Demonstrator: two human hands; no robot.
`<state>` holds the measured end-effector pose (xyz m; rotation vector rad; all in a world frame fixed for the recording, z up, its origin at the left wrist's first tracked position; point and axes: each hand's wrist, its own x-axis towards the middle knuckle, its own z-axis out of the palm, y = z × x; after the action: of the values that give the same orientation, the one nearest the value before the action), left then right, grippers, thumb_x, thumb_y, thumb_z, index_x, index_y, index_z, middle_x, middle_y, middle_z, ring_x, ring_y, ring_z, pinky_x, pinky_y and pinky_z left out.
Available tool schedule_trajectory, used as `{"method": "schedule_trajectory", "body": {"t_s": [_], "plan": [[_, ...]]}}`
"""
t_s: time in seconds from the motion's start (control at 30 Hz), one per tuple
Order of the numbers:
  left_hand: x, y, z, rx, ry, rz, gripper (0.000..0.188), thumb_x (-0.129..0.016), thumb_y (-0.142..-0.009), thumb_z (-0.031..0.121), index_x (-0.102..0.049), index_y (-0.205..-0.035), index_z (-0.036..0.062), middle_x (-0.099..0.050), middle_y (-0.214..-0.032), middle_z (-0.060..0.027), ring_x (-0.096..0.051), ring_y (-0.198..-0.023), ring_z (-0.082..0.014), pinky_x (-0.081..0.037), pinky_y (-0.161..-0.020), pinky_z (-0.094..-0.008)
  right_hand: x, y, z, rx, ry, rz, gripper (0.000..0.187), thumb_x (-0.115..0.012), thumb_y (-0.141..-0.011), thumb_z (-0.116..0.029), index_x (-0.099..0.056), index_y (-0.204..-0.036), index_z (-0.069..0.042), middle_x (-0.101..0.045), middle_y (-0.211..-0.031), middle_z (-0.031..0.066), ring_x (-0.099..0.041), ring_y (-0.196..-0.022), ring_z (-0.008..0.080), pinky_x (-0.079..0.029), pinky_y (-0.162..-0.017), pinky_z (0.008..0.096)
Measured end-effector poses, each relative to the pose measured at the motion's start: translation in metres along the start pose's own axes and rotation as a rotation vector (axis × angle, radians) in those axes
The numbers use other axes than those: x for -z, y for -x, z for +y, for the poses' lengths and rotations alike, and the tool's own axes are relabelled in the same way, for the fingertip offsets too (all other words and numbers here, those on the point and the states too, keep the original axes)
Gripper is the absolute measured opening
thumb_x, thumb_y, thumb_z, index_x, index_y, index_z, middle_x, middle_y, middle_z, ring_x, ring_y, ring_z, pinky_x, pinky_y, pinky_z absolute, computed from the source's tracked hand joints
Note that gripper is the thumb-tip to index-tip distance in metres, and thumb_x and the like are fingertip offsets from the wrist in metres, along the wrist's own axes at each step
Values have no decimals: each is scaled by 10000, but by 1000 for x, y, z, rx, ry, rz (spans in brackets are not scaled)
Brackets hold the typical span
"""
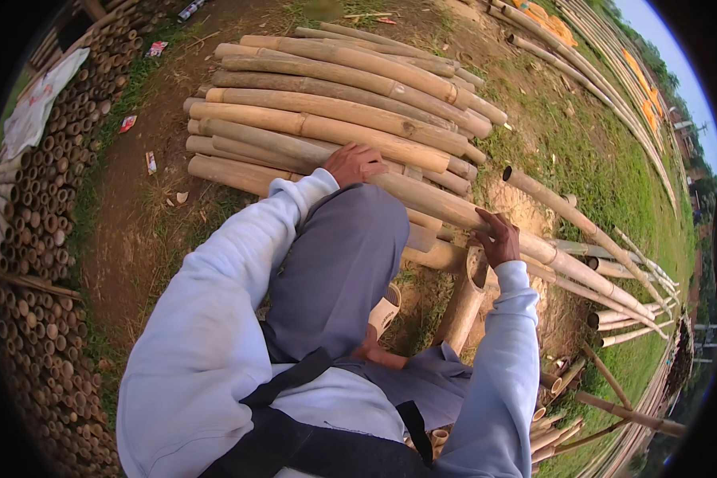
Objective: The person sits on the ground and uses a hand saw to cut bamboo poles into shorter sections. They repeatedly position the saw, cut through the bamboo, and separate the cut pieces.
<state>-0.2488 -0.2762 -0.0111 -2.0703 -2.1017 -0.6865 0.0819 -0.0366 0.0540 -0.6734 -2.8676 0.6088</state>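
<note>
Head camera view, looking down at a crouching person in pale blue sleeves (231,255) and dark grey trousers (334,263), working among cut bamboo outdoors. Across the middle of the frame, slanting down toward the right edge, lies a long bamboo pole (434,199), with both hands on it. The left hand (354,165), at the centre of the frame just above the bent knee, lies over the pole with its fingers close together and bent down across the top; its thumb cannot be made out. The right hand (499,237), right of centre, curls over the same pole, its fingers slightly apart; how firmly it grips, I cannot tell. Just below the right hand, a thick bamboo post (460,311) with a hollow, cut upper end leans beneath the pole; whether the two touch is unclear. A light sandal (386,309) shows below the knee. In the upper centre, a row of bamboo lengths (327,123) lies side by side on the ground. Along the left edge, a large stack of bamboo (44,215) shows its round open ends, with a white sack (44,95) draped over it at upper left. Grass (621,207) fills much of the right side.
</note>
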Motion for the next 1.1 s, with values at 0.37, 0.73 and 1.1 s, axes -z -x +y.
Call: {"method": "schedule_trajectory", "body": {"t_s": [0.37,0.73,1.1], "plan": [[-3,-32,15,-86,12,-122,849,-736,-751,673,-574,-1353,95,-590,-1284,-106,-571,-1204,-320,-442,-1014,-444,-16,-16,24,-17,93,78,456,-788,-814,-330,-707,-1252,-229,-655,-1241,24,-578,-1183,282,-367,-1030,469],[49,-169,82,-21,-71,-596,449,-503,-1017,439,-652,-1252,86,-681,-1218,-150,-628,-1150,-369,-490,-992,-492,-27,-19,27,-129,19,32,534,-778,-802,-421,-668,-1313,-307,-676,-1273,1,-564,-1243,249,-263,-1120,501],[-33,-159,140,321,39,-686,835,-447,-937,725,-533,-1377,20,-585,-1376,-227,-547,-1281,-403,-407,-1102,-494,-41,-18,32,-93,83,76,579,-745,-807,-531,-653,-1328,-296,-634,-1348,-1,-558,-1244,242,-282,-1118,507]]}}
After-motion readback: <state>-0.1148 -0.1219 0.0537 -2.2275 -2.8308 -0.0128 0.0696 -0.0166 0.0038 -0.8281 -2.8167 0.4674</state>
